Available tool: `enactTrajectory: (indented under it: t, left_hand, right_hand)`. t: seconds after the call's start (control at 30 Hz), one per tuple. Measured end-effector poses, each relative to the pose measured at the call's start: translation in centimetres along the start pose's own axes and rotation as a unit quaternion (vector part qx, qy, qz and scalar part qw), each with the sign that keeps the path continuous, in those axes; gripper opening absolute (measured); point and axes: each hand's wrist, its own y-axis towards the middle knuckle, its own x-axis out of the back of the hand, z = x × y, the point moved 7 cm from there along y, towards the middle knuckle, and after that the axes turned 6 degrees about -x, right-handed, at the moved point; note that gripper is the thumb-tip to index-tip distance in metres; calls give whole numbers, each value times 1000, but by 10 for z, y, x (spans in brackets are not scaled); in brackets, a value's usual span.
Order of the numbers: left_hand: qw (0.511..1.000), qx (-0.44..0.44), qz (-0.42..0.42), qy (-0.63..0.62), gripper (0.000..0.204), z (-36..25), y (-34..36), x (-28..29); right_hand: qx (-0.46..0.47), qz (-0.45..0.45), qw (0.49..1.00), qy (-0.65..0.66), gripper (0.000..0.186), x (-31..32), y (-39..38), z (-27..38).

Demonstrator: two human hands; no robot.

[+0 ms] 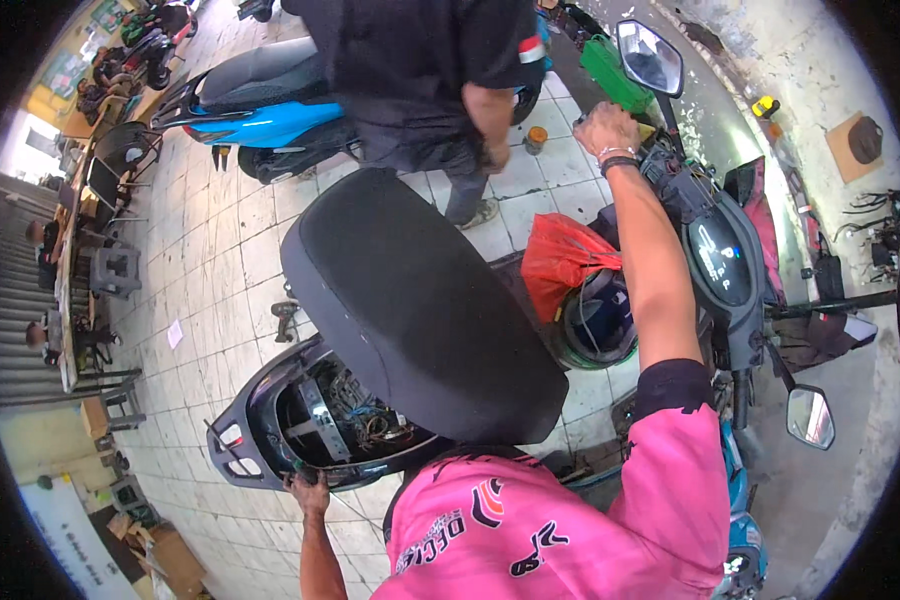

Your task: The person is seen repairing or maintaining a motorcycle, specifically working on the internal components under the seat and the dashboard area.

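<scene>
A scooter with its black seat (415,295) tilted up shows an open rear compartment (350,420) with wires inside. My left hand (306,493) grips the edge of the scooter's rear body (245,445), low at the left. My right arm reaches forward, and my right hand (610,135) is curled round the far end of the handlebar, beside a mirror (648,60). The lit dashboard (720,250) sits right of my forearm. A red plastic bag (555,260) and a dark round helmet (585,330) lie between seat and handlebar.
A person in dark clothes (405,80) stands ahead, near a blue scooter (265,120). A power drill (283,320) and an orange jar (535,140) are on the tiled floor. A bench (70,350), stools (115,270) and other people (48,245) line the left. A wall (840,100) borders the right.
</scene>
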Motion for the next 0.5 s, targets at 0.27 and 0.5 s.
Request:
enactTrajectory:
  t: [0.27,0.5]
  left_hand:
    - [1000,5,-1,14,61,18,1,-8]
    - [997,30,59,42,55,12,-1,-5]
  right_hand:
    - [72,-200,977,0,67,15,-21,9]
    - [-11,-68,992,-108,41,-4,-3,-16]
